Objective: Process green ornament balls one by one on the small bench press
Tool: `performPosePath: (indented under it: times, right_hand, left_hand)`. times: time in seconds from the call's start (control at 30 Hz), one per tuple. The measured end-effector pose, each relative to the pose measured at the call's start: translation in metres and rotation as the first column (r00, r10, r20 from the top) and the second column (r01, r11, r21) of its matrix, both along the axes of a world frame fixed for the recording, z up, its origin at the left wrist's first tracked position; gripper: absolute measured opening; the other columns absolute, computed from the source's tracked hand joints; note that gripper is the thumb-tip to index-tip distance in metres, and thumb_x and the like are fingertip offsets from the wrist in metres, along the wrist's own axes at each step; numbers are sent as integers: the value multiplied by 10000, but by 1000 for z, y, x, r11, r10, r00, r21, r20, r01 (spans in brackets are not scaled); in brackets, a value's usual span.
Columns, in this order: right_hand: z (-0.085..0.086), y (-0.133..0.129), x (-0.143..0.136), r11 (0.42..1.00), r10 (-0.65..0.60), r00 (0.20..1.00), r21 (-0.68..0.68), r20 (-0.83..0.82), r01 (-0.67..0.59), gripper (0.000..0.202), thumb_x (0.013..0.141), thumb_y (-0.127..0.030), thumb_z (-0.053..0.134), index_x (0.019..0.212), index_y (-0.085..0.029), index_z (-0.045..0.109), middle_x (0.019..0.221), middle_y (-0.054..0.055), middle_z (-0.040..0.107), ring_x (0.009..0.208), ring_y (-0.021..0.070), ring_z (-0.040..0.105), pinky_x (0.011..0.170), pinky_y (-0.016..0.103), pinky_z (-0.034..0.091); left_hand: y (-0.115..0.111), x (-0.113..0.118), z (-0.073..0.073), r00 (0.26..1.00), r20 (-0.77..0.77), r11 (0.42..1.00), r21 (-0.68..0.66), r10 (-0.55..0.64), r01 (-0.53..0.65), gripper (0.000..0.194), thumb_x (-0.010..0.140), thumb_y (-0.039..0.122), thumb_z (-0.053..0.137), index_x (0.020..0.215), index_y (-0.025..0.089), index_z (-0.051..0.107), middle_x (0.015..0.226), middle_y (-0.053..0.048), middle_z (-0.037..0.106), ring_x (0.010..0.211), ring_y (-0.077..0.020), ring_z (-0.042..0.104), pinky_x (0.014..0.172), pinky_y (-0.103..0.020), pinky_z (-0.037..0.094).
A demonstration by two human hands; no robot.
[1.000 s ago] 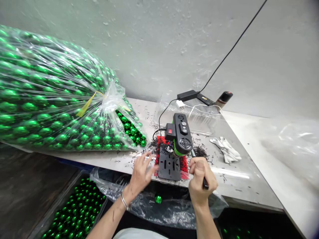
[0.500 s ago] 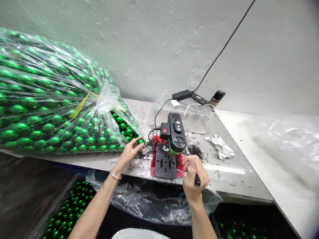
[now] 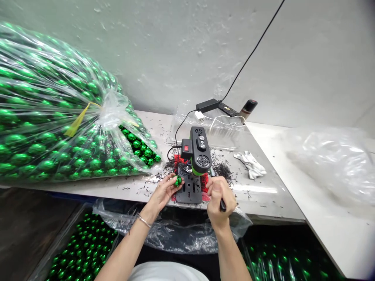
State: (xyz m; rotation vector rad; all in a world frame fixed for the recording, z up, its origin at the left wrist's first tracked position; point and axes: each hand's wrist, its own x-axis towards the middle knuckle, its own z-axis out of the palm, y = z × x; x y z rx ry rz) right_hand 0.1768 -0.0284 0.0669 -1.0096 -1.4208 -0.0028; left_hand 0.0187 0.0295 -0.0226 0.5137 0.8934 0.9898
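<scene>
Between the thumb and fingers of my left hand (image 3: 165, 192) is a shiny green ball ornament (image 3: 177, 180), held at the left edge of a slotted black base plate (image 3: 189, 191). Above that plate stands a small black and green bench drill press (image 3: 201, 150) with a red switch on its side box. My right hand (image 3: 220, 199) is wrapped round the press's black-ended lever (image 3: 223, 205). Under the base lies a red mat (image 3: 204, 182). To the left, a big clear bag (image 3: 58, 117) full of green balls gapes at a torn opening.
Dark shavings (image 3: 221, 171) litter the table around the press. White gloves (image 3: 251, 164) lie on the right, with a clear plastic tray (image 3: 225, 134), power adapter (image 3: 208, 105) and cables behind. Below the table edge are open containers of green balls (image 3: 84, 246) and plastic sheeting (image 3: 187, 234).
My left hand has carried the green ball from the bag's opening rightward to the base plate. My right hand stays on the lever. The whole view has shifted slightly.
</scene>
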Motion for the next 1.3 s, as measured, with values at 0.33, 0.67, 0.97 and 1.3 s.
performPosePath:
  times: [0.33, 0.67, 0.97, 1.3]
  right_hand:
    - [15, 2, -3, 999, 0, 998, -36, -56, -2, 323, 963, -109, 421, 657, -209, 447, 648, -18, 496, 611, 112, 510, 575, 275, 402]
    - [15, 0, -2, 999, -22, 999, -46, -38, 20, 317, 964, -128, 419, 661, -216, 458, 650, -12, 512, 632, 126, 539, 579, 283, 418]
    - [8, -2, -1, 999, -15, 1000, -28, -2, 15, 282, 947, -84, 421, 699, -208, 472, 677, -13, 523, 648, 119, 546, 591, 275, 417]
    - [-51, 0, 11, 995, -8, 985, 99, 173, -10, 297, 983, -170, 352, 716, -210, 476, 722, 14, 551, 627, 128, 531, 619, 314, 467]
  left_hand:
    - [1, 9, -6, 965, -260, 988, 155, 25, 16, 495, 678, 379, 861, 1081, 164, 672, 973, -69, 752, 858, -164, 699, 793, -280, 546]
    - [-8, 24, -17, 630, -739, 757, 549, 241, 355, 333, 810, 299, 725, 1130, 223, 675, 1074, -82, 722, 1032, -257, 665, 959, -435, 513]
    - [-7, 28, -25, 521, -745, 600, 656, 418, 457, 309, 861, 363, 720, 1133, 218, 702, 1087, -92, 749, 1024, -268, 658, 948, -448, 499]
    - [-6, 30, -35, 517, -705, 554, 706, 486, 442, 319, 856, 386, 731, 1120, 206, 716, 1081, -107, 752, 1036, -280, 657, 958, -467, 481]
